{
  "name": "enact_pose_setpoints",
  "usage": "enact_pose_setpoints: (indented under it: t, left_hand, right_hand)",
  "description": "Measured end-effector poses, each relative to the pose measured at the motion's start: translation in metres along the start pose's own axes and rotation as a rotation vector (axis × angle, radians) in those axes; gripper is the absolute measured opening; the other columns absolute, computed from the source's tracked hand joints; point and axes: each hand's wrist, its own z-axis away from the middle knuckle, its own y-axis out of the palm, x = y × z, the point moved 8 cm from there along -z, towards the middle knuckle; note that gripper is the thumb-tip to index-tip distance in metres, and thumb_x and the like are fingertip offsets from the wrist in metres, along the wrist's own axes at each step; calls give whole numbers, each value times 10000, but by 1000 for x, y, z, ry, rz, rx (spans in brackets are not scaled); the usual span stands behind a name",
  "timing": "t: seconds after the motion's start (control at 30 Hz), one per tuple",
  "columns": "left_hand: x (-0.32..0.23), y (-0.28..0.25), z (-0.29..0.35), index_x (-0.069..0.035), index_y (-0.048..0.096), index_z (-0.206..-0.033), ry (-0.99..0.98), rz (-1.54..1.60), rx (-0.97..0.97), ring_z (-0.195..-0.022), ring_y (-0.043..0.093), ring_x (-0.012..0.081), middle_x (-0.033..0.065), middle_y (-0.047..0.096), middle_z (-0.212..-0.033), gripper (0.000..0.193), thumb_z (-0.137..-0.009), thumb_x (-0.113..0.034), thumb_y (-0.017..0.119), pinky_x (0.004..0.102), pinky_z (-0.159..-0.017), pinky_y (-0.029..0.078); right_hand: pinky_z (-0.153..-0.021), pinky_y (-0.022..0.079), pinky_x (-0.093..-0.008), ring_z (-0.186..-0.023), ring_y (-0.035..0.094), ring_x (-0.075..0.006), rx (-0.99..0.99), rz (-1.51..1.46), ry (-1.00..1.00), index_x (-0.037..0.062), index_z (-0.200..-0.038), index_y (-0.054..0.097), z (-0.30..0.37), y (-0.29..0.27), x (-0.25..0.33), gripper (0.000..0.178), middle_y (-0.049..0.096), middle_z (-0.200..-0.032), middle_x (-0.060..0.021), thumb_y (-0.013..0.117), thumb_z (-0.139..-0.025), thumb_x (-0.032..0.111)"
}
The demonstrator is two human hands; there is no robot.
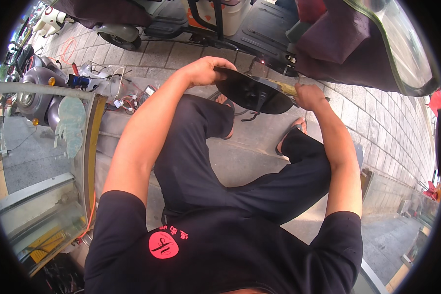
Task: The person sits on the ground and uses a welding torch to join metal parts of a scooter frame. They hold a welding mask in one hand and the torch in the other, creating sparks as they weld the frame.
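Out in front of my knees, my left hand (pixel 208 71) grips the left edge of a black oval shell (pixel 241 89), thumb and fingers on either side of its rim. A dark stem with a bent hook-like end sticks out from the shell's face. My right hand (pixel 310 97) is closed around the end of a yellowish, stick-like piece (pixel 283 87) that lies along the shell's far right edge. Whether that piece touches the shell I cannot tell. Both forearms reach forward, and the shell hangs tilted between my feet and a parked vehicle.
A dark three-wheeled vehicle (pixel 259 29) stands just beyond my hands, with a white bucket (pixel 230 17) on it. To the left are a grey scooter (pixel 36 90), loose wires (pixel 127 102) and a worn door frame (pixel 94 125). Brick paving (pixel 372 122) stretches right.
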Motion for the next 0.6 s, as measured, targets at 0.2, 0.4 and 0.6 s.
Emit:
enact_pose_setpoints:
  t: [0.2,0.4,0.6]
  left_hand:
    - [-4,-1,-1,-155,715,-1278,-6,22,-23,-966,651,92,-28,723,-1104,321,-997,-12,655,280,-799,542]
    - [1,-9,-3,-174,711,-1299,-15,63,-61,-1018,656,103,-34,718,-1163,330,-1001,-38,669,292,-827,555]
    - [-1,-7,-3,-167,710,-1303,17,80,-63,-1008,658,104,-29,723,-1153,333,-998,-37,673,291,-825,553]
  right_hand:
    - [-899,553,-516,-997,717,-418,-14,-4,-2,16,-1131,607,-1,-4,2,315,752,-1020,-224,646,-912,238]
    - [-901,554,-514,-995,718,-421,-24,-18,-3,18,-1133,604,-9,6,-1,313,752,-1029,-228,650,-896,217]
    - [-906,553,-511,-1006,718,-416,-12,-6,-5,29,-1134,607,-9,4,-1,303,753,-1038,-222,644,-906,224]
